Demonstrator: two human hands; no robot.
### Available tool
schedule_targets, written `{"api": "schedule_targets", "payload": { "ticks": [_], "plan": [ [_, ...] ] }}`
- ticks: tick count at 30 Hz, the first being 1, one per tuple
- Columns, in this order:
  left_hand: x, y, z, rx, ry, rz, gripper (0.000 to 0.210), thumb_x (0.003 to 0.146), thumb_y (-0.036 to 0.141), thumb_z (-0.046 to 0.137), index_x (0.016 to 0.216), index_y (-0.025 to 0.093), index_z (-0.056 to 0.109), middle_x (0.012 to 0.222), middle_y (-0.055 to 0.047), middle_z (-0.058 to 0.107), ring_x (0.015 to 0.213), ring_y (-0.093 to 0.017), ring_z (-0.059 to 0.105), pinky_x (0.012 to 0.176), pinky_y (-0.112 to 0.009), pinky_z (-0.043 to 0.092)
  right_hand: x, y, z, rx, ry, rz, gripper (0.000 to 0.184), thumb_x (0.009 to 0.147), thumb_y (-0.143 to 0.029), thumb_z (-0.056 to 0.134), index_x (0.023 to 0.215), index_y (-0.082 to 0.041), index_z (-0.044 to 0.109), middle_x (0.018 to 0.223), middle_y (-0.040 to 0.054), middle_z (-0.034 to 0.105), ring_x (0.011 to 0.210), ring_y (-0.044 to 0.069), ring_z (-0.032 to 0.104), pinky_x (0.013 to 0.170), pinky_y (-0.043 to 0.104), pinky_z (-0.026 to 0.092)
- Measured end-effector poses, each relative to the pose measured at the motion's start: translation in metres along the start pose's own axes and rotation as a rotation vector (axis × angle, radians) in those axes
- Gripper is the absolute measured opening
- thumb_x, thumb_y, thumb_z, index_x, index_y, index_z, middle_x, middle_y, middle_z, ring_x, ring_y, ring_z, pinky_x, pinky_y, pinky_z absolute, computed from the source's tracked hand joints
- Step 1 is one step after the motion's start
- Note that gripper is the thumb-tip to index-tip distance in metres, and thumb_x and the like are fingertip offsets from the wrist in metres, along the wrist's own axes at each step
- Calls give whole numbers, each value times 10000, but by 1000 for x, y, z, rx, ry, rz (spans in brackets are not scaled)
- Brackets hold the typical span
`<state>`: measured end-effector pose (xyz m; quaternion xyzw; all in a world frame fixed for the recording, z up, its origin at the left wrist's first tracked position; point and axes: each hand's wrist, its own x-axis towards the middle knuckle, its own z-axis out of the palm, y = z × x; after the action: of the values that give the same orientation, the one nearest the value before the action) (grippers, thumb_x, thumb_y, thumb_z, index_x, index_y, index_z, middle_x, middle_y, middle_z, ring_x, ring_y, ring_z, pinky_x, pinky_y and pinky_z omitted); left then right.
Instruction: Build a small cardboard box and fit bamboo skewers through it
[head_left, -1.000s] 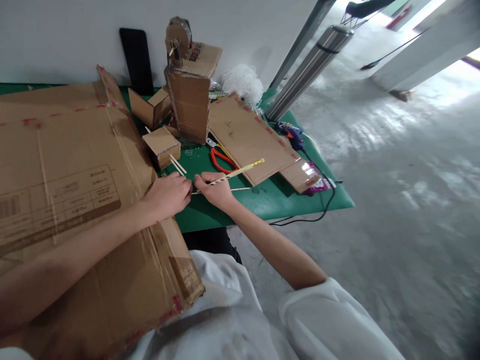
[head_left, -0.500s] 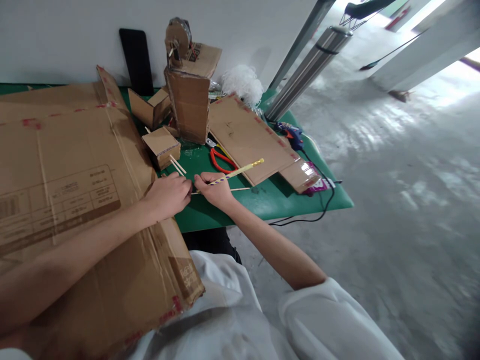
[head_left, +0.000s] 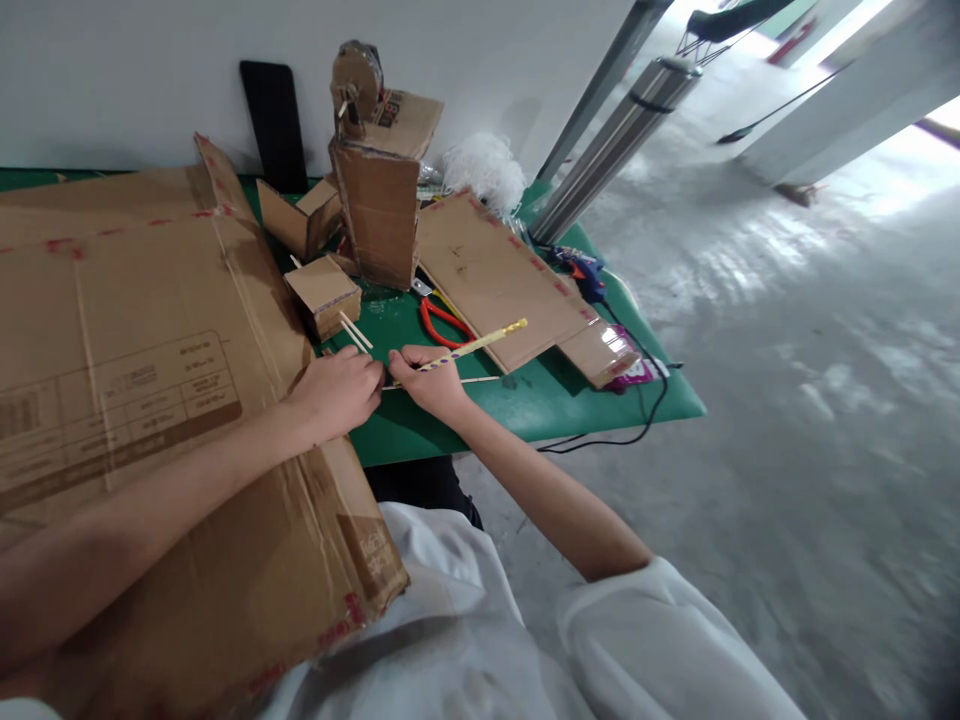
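Observation:
In my right hand (head_left: 429, 382), the fingers are closed round a yellow patterned pencil (head_left: 484, 342), whose eraser end points up and to the right. A thin wooden stick (head_left: 481, 380) passes beneath that hand, low over the green table. My left hand (head_left: 341, 393) is closed at the stick's left end, with the fingertips partly hidden; its forearm crosses the large cardboard sheet (head_left: 165, 270). Just beyond my left hand sits a small cardboard box (head_left: 324, 283), with two thin sticks (head_left: 355, 331) poking out of its near side. The pencil's point is hidden by my right hand.
Red-handled pliers (head_left: 444, 322) lie beside a flat cardboard piece (head_left: 495, 270). Behind stands a tall cardboard structure (head_left: 379, 215) with a round top. A glue gun (head_left: 583, 272) with a black cord rests at the right of the green table (head_left: 540, 408). A black phone (head_left: 274, 125) leans on the wall.

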<state>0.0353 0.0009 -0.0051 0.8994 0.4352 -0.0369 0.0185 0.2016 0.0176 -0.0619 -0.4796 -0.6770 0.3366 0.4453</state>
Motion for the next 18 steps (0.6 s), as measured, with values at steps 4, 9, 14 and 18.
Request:
{"api": "schedule_targets", "payload": {
  "ticks": [4, 9, 14, 18],
  "plan": [
    [0, 1, -1, -6, 22, -1, 175, 934, 262, 531, 968, 148, 660, 983, -113, 718, 1015, -287, 655, 685, -356, 520, 1, 1, 1, 19, 4, -14, 481, 878, -377, 543, 509, -224, 276, 476, -57, 323, 495, 79, 283, 505, 282, 242],
    [-1, 1, -2, -3, -3, -2, 180, 941, 239, 509, 979, 148, 660, 973, -113, 720, 995, -281, 663, 681, -354, 517, 1, 1, 1, 16, -7, -2, 496, 880, -381, 544, 505, -226, 259, 477, -57, 305, 498, 81, 276, 503, 276, 242],
    [-1, 0, -2, 0, -13, -2, 190, 950, 226, 496, 982, 143, 665, 984, -121, 721, 1012, -285, 660, 718, -362, 529, 1, 0, 1, 14, -3, -23, 507, 884, -408, 551, 507, -229, 261, 477, -58, 308, 496, 83, 275, 507, 279, 247],
    [0, 0, -1, 0, -21, 1, 196, 955, 222, 495, 1000, 139, 667, 999, -125, 722, 1019, -286, 658, 743, -366, 535, 1, -2, 0, 6, -13, -8, 503, 888, -400, 543, 514, -230, 251, 481, -54, 305, 503, 87, 278, 504, 279, 242]
  ]
}}
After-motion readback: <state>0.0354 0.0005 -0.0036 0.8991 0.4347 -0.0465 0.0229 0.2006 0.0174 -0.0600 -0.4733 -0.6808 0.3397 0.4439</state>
